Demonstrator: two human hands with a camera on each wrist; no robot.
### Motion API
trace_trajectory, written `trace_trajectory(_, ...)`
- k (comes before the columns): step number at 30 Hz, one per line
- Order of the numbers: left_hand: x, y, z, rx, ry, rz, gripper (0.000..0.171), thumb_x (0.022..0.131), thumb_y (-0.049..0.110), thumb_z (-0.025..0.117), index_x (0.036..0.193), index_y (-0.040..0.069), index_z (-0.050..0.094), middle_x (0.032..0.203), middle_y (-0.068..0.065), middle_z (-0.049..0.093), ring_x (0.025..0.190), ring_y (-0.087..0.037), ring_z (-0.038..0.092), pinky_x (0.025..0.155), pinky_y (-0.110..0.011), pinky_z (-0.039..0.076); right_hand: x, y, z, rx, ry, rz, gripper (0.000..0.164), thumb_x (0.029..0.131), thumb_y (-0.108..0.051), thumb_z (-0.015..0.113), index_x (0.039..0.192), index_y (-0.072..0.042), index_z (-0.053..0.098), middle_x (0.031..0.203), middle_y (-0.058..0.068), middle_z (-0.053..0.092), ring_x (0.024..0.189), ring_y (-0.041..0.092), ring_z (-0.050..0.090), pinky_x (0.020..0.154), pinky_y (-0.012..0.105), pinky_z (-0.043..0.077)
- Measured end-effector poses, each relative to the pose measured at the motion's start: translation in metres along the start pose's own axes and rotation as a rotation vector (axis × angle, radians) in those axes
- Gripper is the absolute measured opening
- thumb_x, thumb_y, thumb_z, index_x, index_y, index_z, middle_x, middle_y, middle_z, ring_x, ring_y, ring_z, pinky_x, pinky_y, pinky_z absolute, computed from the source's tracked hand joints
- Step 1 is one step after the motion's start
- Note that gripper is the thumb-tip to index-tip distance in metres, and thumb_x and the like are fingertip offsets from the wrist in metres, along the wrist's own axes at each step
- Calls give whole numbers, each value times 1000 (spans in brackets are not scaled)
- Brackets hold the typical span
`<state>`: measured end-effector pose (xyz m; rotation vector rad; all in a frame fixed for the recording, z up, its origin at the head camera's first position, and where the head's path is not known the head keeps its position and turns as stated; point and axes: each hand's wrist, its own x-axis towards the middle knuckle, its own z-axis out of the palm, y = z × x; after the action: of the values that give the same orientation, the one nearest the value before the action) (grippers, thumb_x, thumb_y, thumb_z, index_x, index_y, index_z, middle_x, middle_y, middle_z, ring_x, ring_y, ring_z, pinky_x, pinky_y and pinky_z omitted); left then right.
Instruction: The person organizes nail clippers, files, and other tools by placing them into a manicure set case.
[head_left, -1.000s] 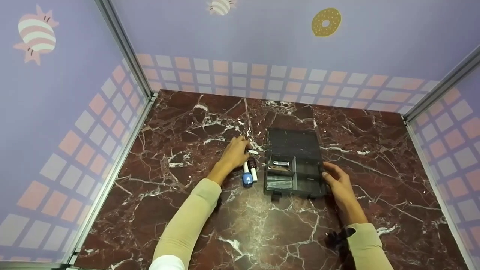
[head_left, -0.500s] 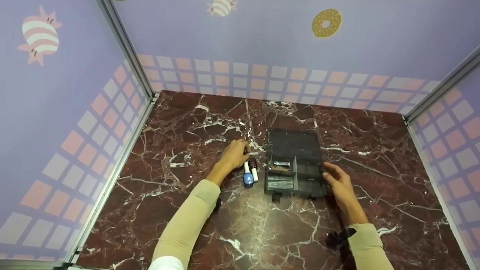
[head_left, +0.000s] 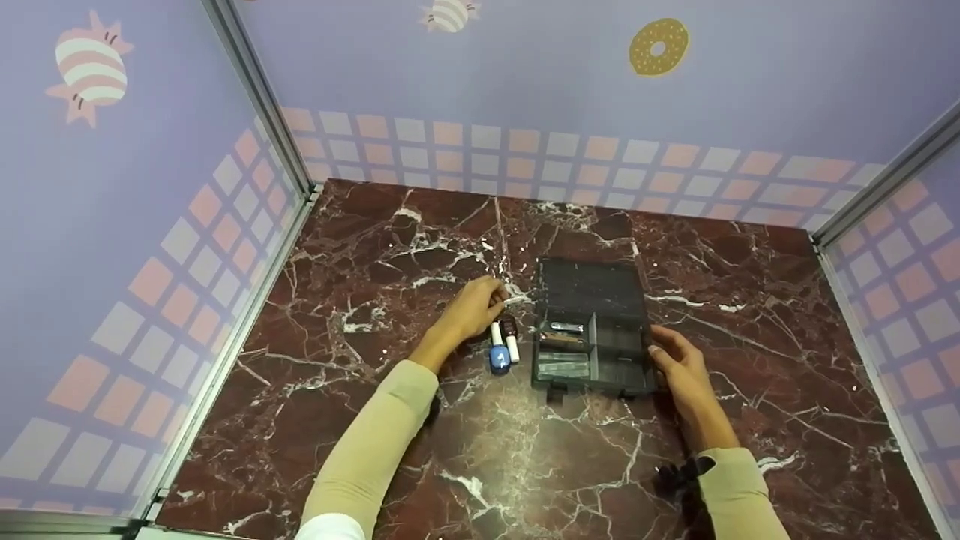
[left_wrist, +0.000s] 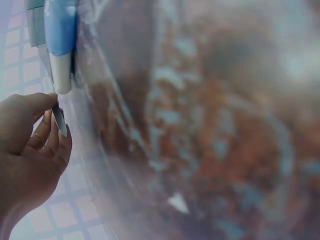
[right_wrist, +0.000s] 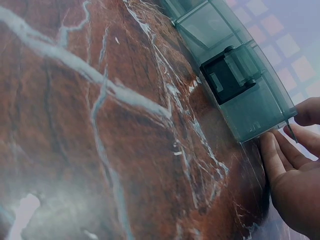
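My left hand (head_left: 474, 306) pinches a slim pointed metal tool (left_wrist: 60, 122) between thumb and fingers, just above the tabletop. Close by lie a blue nail polish bottle (head_left: 499, 358) with a white cap and a dark nail polish bottle (head_left: 509, 326), side by side. To their right stands a dark see-through plastic box (head_left: 624, 373), its lid (head_left: 591, 289) folded back. A nail clipper (head_left: 566, 327), a thin brownish item (head_left: 561, 339) and clear strips (head_left: 564, 365) lie in its left compartments. My right hand (head_left: 684, 367) grips the box's right edge, thumb at the rim, fingers against the outside.
A dark red marbled tabletop (head_left: 570, 465) lies under everything. Patterned purple panels (head_left: 525, 75) enclose it at the back and both sides, with metal posts (head_left: 259, 90) in the corners. The box's latch (right_wrist: 230, 75) hangs on its front.
The slim tool in my left hand has turned, its visible end now pointing slightly upward to the right. My right hand stays at the box's edge. The view has shifted slightly.
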<state>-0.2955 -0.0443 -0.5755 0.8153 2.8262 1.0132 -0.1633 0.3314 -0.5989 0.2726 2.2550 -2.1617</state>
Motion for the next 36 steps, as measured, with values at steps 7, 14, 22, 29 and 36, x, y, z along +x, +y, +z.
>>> trace_trajectory(7,7,23,1,-74,-6,110,9,99,1,71,107,-2,71,105,-14,69,94,-24,68,85,-30,59,0,0,1,24,14,-8,44,108,0,54,151,7,47,143,29,53,100,17,68,74,29,62)
trace_trajectory(14,14,54,7,-106,-52,135,9,100,6,71,108,1,72,106,-10,70,94,-20,68,84,-22,57,0,0,1,19,13,-4,44,109,-2,54,152,6,47,145,30,52,101,17,68,77,30,63)
trace_trajectory(22,23,82,24,-173,-71,170,15,99,5,71,114,1,73,105,-8,71,93,-15,67,83,-17,55,1,0,0,17,9,2,45,108,-2,55,152,6,47,146,29,52,101,18,67,76,30,63)
trace_trajectory(29,31,100,40,-158,-63,226,12,99,7,72,110,4,76,100,-5,69,89,-13,66,81,-14,53,0,-1,0,8,1,11,46,109,-4,55,153,5,46,146,29,52,105,18,66,79,30,62)
trace_trajectory(36,39,116,53,-152,-69,274,12,99,5,71,110,5,77,100,-4,69,90,-10,65,82,-12,52,1,2,0,13,15,-15,45,108,-1,55,151,7,47,144,29,54,105,18,67,80,29,62)
